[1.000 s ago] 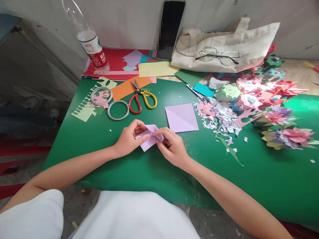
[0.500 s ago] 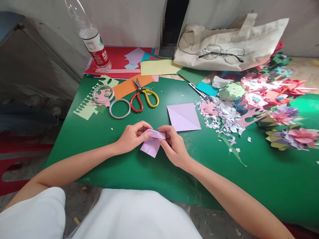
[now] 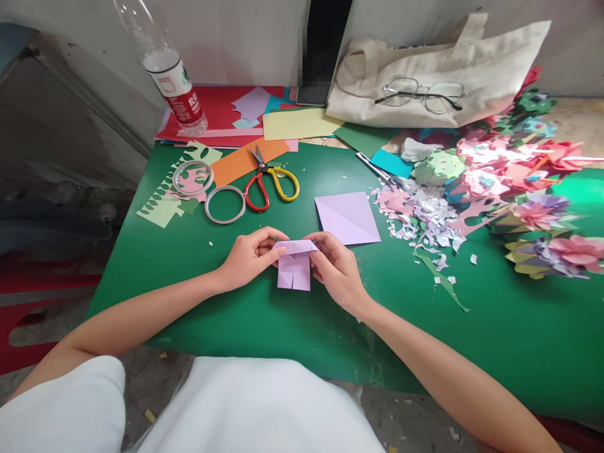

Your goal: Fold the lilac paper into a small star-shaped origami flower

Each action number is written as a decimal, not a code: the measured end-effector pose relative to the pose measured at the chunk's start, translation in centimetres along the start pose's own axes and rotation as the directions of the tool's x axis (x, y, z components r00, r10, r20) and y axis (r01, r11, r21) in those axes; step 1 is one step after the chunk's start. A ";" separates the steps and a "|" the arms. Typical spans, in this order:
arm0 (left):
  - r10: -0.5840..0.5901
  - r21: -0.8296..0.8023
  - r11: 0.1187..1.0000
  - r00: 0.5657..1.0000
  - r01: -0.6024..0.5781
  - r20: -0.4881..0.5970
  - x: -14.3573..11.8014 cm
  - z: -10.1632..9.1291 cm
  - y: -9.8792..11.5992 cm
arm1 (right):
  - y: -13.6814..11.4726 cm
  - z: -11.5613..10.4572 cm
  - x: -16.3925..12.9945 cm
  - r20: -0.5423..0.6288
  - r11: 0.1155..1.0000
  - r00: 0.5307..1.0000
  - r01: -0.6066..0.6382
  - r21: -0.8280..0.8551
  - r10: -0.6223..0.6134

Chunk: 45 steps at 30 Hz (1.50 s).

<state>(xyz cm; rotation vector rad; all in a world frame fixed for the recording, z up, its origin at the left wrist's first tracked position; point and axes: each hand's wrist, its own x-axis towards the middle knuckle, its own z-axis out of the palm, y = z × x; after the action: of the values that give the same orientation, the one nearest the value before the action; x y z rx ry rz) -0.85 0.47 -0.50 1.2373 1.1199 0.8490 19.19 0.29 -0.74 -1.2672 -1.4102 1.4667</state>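
Note:
Between both hands is a folded piece of purple paper (image 3: 294, 272), its top edge turned over into a band and a short slit showing at its lower edge. My left hand (image 3: 252, 257) pinches the band's left end, thumb in front. At the right end, my right hand (image 3: 337, 267) grips the band between thumb and fingers. Just beyond my right hand, a flat purple paper square (image 3: 349, 218) with a diagonal crease lies on the green table (image 3: 226, 327). Scissors (image 3: 268, 179) with one red and one yellow handle rest open past my left hand.
Two tape rolls (image 3: 225, 205) lie left of the scissors. Coloured sheets (image 3: 302, 124), a water bottle (image 3: 177, 94) and a phone (image 3: 323, 53) are along the wall. Glasses (image 3: 421, 94) rest on a cloth bag (image 3: 500, 60). Paper scraps (image 3: 431, 214) and paper flowers (image 3: 528, 170) cover the right.
The folded purple paper has turned from a slant to nearly straight, its lower part swinging slightly right. My right hand has shifted a little right along the band; my left hand keeps its pinch.

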 end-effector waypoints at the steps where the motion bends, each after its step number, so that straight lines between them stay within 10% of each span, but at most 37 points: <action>1: 0.003 0.014 1.000 1.000 -0.003 0.011 0.0 0.0 0.0 | 0.0 0.0 0.0 0.000 1.000 1.000 0.000 -0.005 0.000; 9: -0.004 0.041 0.999 1.000 0.003 0.008 0.1 -0.2 0.1 | -0.1 -0.7 0.6 0.097 1.000 0.995 0.013 0.009 -0.014; 18: -0.063 -0.006 0.998 0.993 0.064 0.097 0.4 -0.5 0.3 | -0.2 -0.2 0.1 0.065 0.862 0.939 0.335 -0.380 -0.337; 45: -0.026 -0.013 1.000 0.999 0.026 0.021 0.1 0.1 0.2 | -0.5 -0.1 0.2 -0.008 0.956 0.991 0.128 -0.262 -0.135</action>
<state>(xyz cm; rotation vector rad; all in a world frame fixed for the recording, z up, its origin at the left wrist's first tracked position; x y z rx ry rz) -0.72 0.59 -0.29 1.2162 1.1097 0.8205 19.20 0.56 -0.23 -1.3167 -1.6789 1.1996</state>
